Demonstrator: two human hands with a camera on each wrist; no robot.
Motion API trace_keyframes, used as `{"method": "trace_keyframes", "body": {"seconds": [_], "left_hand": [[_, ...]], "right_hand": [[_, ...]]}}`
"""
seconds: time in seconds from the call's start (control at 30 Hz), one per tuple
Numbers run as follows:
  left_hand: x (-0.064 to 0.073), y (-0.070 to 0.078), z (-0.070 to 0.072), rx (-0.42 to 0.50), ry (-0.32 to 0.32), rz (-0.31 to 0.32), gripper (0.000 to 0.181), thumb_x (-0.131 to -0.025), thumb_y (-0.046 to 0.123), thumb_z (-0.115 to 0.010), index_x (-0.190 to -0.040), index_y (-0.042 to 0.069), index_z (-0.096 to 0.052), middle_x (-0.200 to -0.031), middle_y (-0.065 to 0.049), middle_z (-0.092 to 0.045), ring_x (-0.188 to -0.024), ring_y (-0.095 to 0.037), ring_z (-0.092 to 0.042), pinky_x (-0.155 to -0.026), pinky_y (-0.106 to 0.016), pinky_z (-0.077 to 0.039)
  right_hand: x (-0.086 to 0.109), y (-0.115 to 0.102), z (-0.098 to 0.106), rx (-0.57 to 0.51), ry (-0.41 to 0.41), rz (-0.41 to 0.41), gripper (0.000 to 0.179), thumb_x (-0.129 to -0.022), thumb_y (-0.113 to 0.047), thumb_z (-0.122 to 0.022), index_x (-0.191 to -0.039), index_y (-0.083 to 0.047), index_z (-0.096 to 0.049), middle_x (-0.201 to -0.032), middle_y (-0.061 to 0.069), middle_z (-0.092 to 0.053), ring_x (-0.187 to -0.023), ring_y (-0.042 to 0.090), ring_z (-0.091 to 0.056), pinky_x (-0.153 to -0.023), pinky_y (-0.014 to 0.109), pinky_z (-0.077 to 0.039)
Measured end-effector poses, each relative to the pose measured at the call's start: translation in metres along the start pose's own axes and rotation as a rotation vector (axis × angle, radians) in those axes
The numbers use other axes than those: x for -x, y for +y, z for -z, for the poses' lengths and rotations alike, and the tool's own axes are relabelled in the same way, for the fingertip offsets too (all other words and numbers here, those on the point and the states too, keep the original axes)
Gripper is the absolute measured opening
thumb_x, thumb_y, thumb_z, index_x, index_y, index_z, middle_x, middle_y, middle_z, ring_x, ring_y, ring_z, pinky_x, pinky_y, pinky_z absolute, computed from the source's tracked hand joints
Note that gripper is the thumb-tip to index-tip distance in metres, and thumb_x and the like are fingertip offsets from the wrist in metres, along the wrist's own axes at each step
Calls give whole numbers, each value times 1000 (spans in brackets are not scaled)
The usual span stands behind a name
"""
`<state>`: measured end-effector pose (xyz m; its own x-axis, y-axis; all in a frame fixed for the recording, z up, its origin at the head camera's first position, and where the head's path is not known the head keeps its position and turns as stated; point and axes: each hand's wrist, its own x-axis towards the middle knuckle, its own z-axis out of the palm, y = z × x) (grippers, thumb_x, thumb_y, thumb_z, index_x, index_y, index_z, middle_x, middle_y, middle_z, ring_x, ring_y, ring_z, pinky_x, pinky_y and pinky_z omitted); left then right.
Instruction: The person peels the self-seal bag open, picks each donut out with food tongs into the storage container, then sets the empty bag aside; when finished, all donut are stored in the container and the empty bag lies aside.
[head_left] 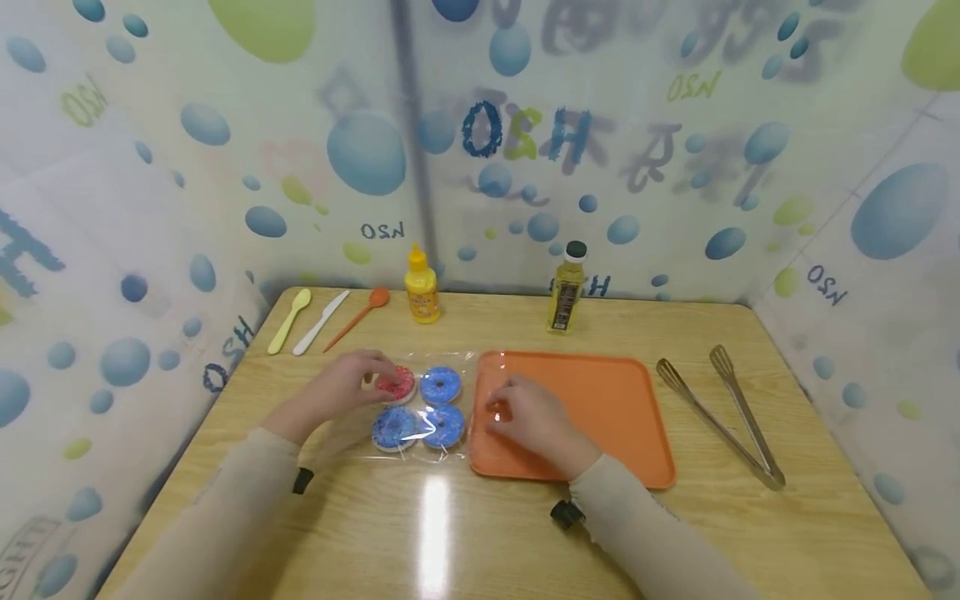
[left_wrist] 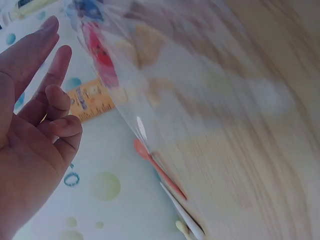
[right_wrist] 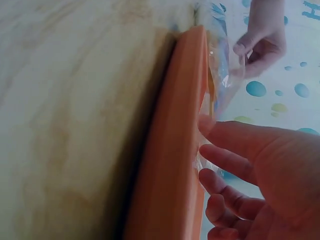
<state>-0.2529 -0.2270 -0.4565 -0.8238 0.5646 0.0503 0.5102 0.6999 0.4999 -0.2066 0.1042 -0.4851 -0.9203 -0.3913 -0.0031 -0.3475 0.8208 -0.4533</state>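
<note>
A clear plastic bag (head_left: 457, 448) lies on the table with one red toy donut (head_left: 403, 385) and several blue donuts (head_left: 440, 385) in it. My left hand (head_left: 348, 385) is at the bag's left side, thumb and fingers parted around the red donut. In the left wrist view two of its fingers stand straight while the others curl loosely beside the film. Over the left part of an orange tray (head_left: 600, 408) is my right hand (head_left: 536, 417). Its fingers are slightly bent and apart, fingertips right at the bag's right end, which overlaps the tray rim.
At the back left lie a yellow-green spoon (head_left: 288, 322), a white knife (head_left: 321, 323) and an orange spoon (head_left: 357, 318). A yellow squeeze bottle (head_left: 422, 287) and a dark-capped bottle (head_left: 567, 290) stand along the back. Metal tongs (head_left: 738, 425) rest spread right of the tray.
</note>
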Motion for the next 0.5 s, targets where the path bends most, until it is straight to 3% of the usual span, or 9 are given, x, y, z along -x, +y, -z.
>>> {"method": "trace_keyframes", "body": {"seconds": [0.27,0.43,0.5], "left_hand": [[-26,15,-16,70,-35,-86,25,-84,19,-87,-108,15,-80,-106,-1,-70,-95,-18,-63,-87,-39,-54],[-35,21,-21,34,-74,-69,27,-82,19,-88,-108,19,-81,-112,0,-70,-105,-20,-63,-98,-46,-52],[-36,22,-22,19,-87,-67,26,-83,20,-88,-108,20,-81,-113,0,-70,-103,-20,-63,-96,-44,-52]], "right_hand": [[-1,0,-6,17,11,11,29,-86,-36,-85,-110,-21,-79,-105,-2,-62,-93,15,-58,-84,36,-53],[-1,0,-4,-1,-11,23,31,-89,-35,-83,-115,-18,-78,-106,-2,-62,-94,16,-58,-86,36,-53],[-1,1,-4,-5,-19,35,31,-90,-34,-81,-116,-17,-78,-106,-1,-62,-94,16,-58,-86,36,-53]]}}
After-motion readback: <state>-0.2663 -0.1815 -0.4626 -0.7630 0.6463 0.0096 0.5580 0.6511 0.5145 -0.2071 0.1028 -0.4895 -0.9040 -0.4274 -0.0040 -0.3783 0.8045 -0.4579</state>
